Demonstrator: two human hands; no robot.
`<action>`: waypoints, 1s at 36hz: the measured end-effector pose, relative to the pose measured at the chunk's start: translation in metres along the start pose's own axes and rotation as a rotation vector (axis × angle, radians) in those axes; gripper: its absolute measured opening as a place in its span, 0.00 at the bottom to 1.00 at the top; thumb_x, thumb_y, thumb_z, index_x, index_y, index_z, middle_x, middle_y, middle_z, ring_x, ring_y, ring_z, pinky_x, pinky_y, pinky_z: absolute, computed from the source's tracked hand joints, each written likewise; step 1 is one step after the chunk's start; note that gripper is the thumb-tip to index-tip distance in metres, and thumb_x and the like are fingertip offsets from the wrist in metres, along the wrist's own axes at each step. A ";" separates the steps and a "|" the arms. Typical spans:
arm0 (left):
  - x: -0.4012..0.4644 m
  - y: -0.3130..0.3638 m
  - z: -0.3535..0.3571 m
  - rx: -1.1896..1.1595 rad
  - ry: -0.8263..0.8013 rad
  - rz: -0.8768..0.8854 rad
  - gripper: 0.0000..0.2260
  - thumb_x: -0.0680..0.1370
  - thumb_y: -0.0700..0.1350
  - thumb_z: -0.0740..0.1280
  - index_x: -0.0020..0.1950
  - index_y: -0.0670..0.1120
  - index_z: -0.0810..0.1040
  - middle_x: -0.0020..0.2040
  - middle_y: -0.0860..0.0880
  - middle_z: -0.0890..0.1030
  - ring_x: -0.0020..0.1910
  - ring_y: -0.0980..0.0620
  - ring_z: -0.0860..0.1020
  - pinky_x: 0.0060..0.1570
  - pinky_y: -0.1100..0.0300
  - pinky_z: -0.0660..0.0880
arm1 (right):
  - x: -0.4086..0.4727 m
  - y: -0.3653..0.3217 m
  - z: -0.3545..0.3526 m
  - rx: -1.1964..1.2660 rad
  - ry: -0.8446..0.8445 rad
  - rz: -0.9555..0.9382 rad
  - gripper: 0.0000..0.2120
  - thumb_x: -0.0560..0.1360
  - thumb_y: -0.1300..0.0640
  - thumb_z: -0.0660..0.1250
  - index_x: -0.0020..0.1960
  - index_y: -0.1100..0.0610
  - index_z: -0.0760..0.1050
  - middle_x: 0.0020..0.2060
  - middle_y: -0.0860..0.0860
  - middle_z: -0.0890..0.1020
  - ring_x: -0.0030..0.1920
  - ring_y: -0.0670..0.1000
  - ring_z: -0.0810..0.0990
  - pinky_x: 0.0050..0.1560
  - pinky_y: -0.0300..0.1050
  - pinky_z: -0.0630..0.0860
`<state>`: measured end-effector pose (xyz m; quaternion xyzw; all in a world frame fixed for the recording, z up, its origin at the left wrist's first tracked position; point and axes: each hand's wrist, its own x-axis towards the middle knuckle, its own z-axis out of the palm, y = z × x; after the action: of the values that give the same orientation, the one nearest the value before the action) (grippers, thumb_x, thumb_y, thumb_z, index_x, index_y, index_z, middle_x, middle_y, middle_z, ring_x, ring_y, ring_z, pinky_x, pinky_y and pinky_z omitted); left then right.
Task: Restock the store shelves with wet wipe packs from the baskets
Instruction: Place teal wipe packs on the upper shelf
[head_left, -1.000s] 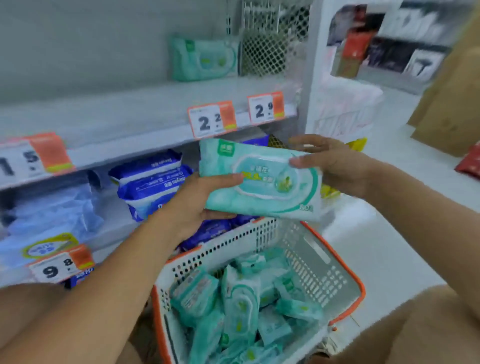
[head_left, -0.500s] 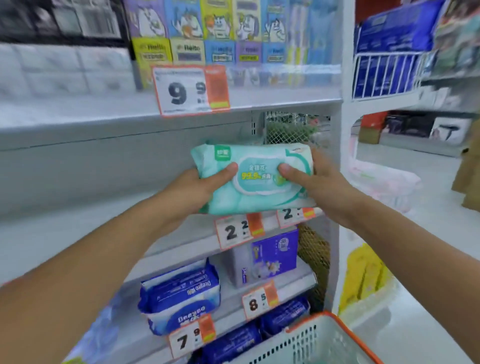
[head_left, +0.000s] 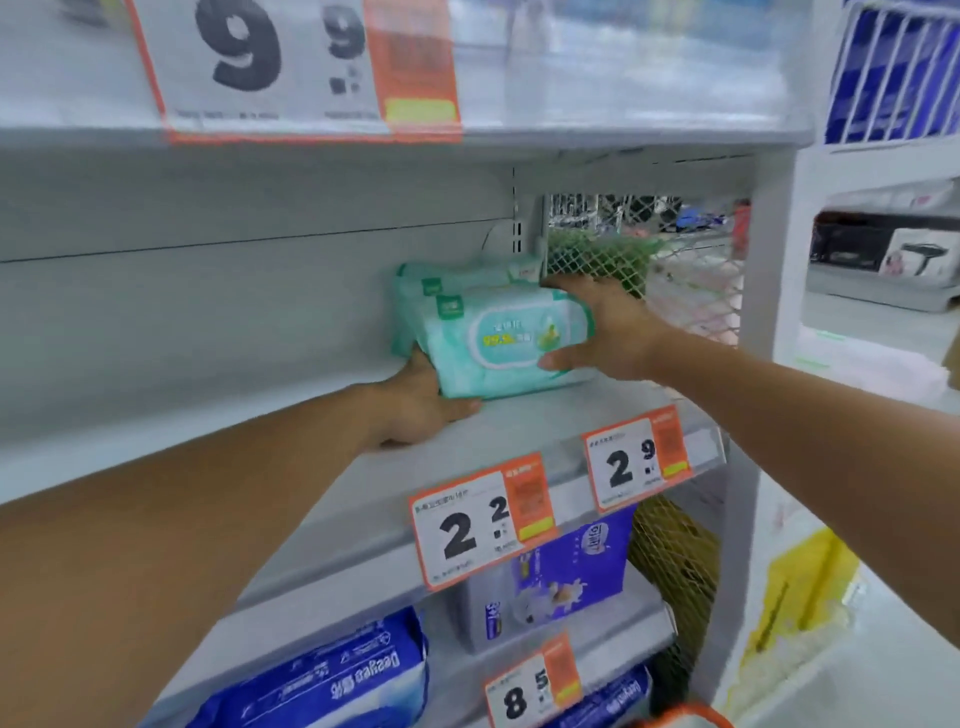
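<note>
A pale green wet wipe pack (head_left: 498, 345), soft and pillowy with a white oval label and a small green square logo, is standing on the grey shelf (head_left: 519, 431), leaning against a second matching pack (head_left: 457, 278) behind it. The left hand (head_left: 421, 405) is cupping its lower left corner, fingers curled beneath. The right hand (head_left: 613, 327) is gripping its right end, thumb on the front, fingers wrapping behind. Below, a purple box (head_left: 566, 571) and blue packs (head_left: 322, 680) are sitting on lower shelves. An orange basket rim (head_left: 680, 719) is showing at the bottom edge; its contents are out of view.
</note>
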<state>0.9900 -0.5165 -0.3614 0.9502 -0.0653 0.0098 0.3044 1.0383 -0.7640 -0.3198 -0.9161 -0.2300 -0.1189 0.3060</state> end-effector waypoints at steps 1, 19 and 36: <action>0.004 0.001 0.000 -0.003 0.001 -0.008 0.54 0.69 0.66 0.73 0.81 0.47 0.44 0.79 0.49 0.50 0.78 0.50 0.56 0.76 0.60 0.53 | 0.004 0.003 0.003 -0.011 0.020 -0.005 0.46 0.64 0.52 0.83 0.76 0.44 0.64 0.70 0.57 0.66 0.68 0.58 0.68 0.64 0.40 0.63; 0.076 -0.021 -0.001 -0.443 0.151 -0.216 0.45 0.74 0.54 0.74 0.80 0.49 0.48 0.77 0.52 0.62 0.74 0.50 0.65 0.72 0.48 0.66 | 0.073 -0.003 0.022 -0.169 -0.003 0.029 0.43 0.60 0.59 0.84 0.69 0.53 0.67 0.63 0.55 0.76 0.59 0.58 0.77 0.59 0.49 0.77; -0.154 0.060 0.017 0.268 0.729 0.633 0.06 0.77 0.47 0.65 0.49 0.47 0.79 0.47 0.49 0.81 0.48 0.48 0.76 0.49 0.55 0.69 | -0.186 -0.070 0.068 0.059 0.821 -0.303 0.14 0.79 0.57 0.67 0.36 0.60 0.75 0.33 0.50 0.73 0.34 0.51 0.72 0.38 0.43 0.66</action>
<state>0.8288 -0.5562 -0.3493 0.8493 -0.2381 0.4413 0.1649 0.8479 -0.7373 -0.4044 -0.7397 -0.2243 -0.5102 0.3771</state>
